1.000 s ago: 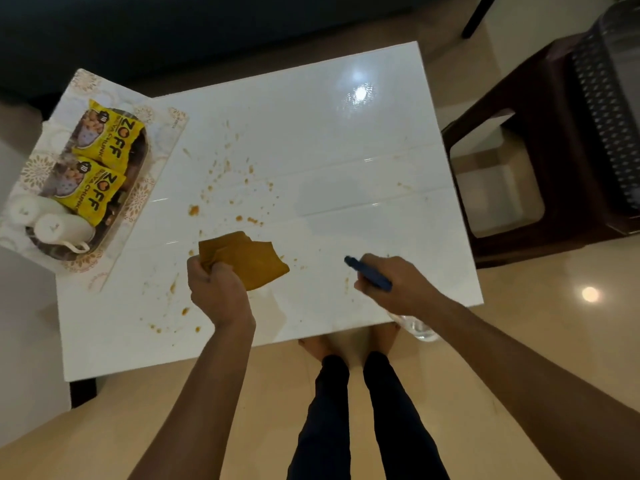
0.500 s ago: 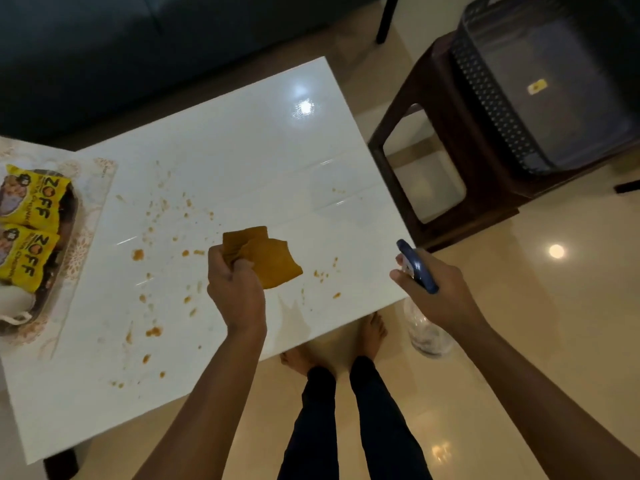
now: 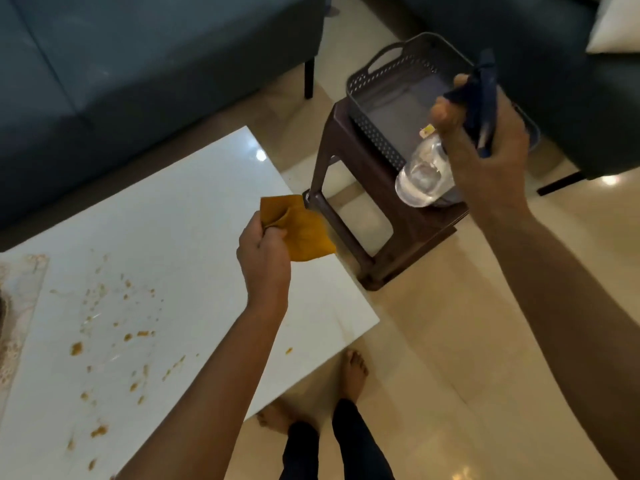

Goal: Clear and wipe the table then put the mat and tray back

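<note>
Crumbs [image 3: 100, 348] and brown spots lie all over the white table [image 3: 180, 244], so the wiping step is the one in hand and it is not done yet. The left hand [image 3: 265, 258] has its fingers curled tight round a yellow cloth [image 3: 304, 233], which hangs out past the fingertips, above the table's far corner. The spots are back behind that hand, toward the person. The right hand [image 3: 485, 140] is lifted high with its fingers wrapped round the blue top of a clear spray bottle [image 3: 424, 178]. Under those fingers sits a grey basket [image 3: 374, 95] on a brown stool [image 3: 349, 216]. A bit of the patterned mat [image 3: 20, 289] peeks in at the far left edge, well away from both hands. Next, I think the cloth must come down flat on the spots and rub them off.
</note>
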